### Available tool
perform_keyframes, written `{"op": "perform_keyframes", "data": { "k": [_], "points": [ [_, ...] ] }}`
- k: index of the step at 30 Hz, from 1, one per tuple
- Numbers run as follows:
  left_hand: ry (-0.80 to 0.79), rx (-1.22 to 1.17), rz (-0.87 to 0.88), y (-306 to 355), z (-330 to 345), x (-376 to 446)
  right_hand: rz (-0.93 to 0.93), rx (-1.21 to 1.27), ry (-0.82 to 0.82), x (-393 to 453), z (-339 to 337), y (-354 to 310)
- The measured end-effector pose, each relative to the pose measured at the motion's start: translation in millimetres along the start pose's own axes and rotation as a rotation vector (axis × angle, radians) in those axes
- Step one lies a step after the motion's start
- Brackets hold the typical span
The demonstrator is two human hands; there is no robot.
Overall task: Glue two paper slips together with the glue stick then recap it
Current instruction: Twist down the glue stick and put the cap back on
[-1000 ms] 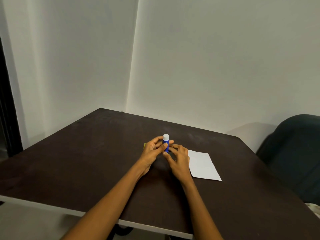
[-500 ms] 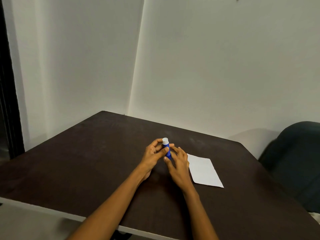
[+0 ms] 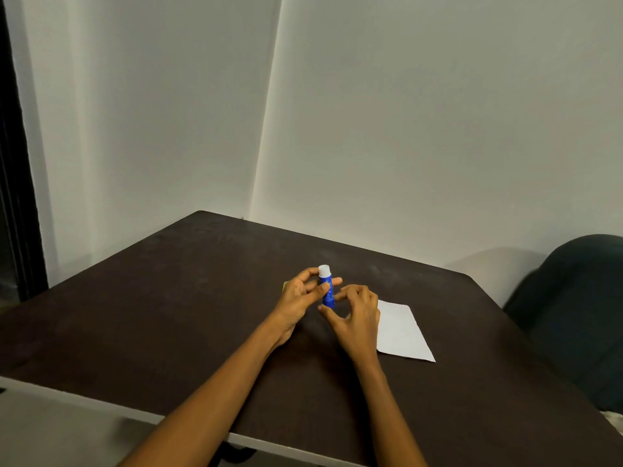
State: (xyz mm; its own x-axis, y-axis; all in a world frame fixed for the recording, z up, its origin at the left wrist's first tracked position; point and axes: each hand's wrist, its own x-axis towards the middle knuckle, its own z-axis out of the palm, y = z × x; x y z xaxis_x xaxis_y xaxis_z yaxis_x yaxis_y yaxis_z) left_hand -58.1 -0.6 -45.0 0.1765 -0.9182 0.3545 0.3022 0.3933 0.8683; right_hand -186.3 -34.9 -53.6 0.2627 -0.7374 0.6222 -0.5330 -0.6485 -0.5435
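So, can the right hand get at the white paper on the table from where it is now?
Probably yes. The right hand is at the base of the glue stick, and the white paper lies flat on the table just beside it, with nothing between them. It must first let go of the stick.

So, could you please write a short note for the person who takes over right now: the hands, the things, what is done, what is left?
Left hand: holds the blue glue stick with white cap upright above the dark brown table.
Right hand: fingers at the stick's lower end; grip unclear.
White paper sheet: flat on the table, right of the hands. A small green thing shows behind the left hand, mostly hidden.
Done: cannot tell whether gluing has happened; the cap looks on.
Left: check the slips, glue if needed, recap.
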Motion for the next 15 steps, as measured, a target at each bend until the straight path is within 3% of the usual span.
{"op": "perform_keyframes", "data": {
  "k": [2,7,11,15],
  "points": [
    [-0.014,0.001,-0.014,0.4,0.7,-0.8,-0.010,-0.049,0.004,-0.3,0.2,-1.4],
    [0.034,-0.041,0.001,5.1,-1.4,0.0,-0.034,0.076,-0.217,-1.8,3.4,-3.2],
    [0.004,0.018,-0.012,3.4,0.5,-1.3,-0.011,-0.041,-0.047,-0.1,0.7,-1.2],
    [-0.040,0.052,-0.055,1.8,1.1,-1.9,0.030,-0.040,-0.059,-0.8,1.1,-2.9]
  ]
}}
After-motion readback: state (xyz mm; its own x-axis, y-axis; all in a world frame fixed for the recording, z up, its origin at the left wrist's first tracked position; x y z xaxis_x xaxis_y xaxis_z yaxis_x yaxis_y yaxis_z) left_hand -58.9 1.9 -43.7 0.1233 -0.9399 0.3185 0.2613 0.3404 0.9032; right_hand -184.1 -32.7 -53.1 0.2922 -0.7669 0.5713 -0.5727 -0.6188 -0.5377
